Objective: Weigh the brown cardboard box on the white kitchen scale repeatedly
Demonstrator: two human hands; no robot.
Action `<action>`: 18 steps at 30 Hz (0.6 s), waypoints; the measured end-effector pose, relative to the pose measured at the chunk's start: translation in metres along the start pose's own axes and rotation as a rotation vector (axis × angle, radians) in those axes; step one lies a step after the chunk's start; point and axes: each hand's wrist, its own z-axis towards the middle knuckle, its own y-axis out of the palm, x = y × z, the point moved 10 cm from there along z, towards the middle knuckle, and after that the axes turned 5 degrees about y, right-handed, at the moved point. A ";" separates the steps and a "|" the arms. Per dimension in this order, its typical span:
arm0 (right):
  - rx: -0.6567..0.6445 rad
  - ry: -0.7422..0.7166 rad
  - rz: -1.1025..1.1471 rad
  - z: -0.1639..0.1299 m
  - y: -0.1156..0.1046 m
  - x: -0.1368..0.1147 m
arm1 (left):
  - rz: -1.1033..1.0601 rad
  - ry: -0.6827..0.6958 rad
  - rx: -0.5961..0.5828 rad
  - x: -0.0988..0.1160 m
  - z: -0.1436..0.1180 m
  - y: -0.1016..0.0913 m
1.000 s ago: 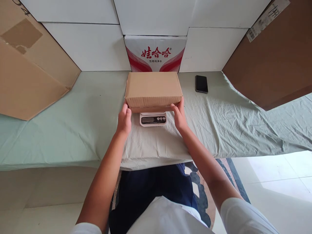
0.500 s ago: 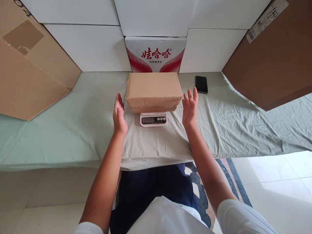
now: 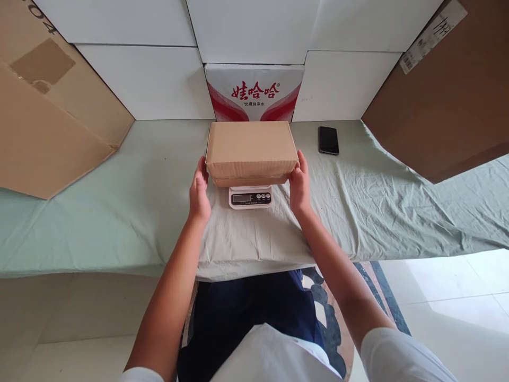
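A closed brown cardboard box [image 3: 252, 143] rests on a small white kitchen scale [image 3: 250, 198], whose dark display and buttons show below the box's front. My left hand [image 3: 200, 193] is against the box's left side, with its fingers reaching along that side. On the opposite side, my right hand [image 3: 299, 185] has its fingers along the box's right front corner and its thumb at the front edge. Both palms face inward, so the box is held between them. The scale's platform is mostly hidden beneath the box.
A black phone [image 3: 328, 140] lies right of the box on the green cloth [image 3: 159, 212]. Behind stands a white and red printed carton [image 3: 254, 79] against white panels [image 3: 143, 79]. Large cardboard sheets stand at the left [image 3: 59, 127] and right [image 3: 445, 106].
Both hands have moved inward, from apart beside the box to contact with its sides. The box still sits on the scale, and the phone has stayed put.
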 end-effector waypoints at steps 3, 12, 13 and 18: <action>-0.006 -0.011 -0.005 -0.001 0.001 -0.003 | 0.000 -0.014 -0.005 -0.001 -0.001 0.001; -0.009 -0.008 0.048 -0.005 0.003 -0.011 | -0.012 -0.117 0.008 -0.009 -0.003 0.002; -0.012 -0.010 0.047 -0.005 0.003 -0.010 | -0.016 -0.115 0.008 -0.009 -0.002 0.002; -0.029 -0.028 0.031 -0.005 0.005 -0.011 | -0.023 -0.099 0.004 -0.007 -0.002 0.002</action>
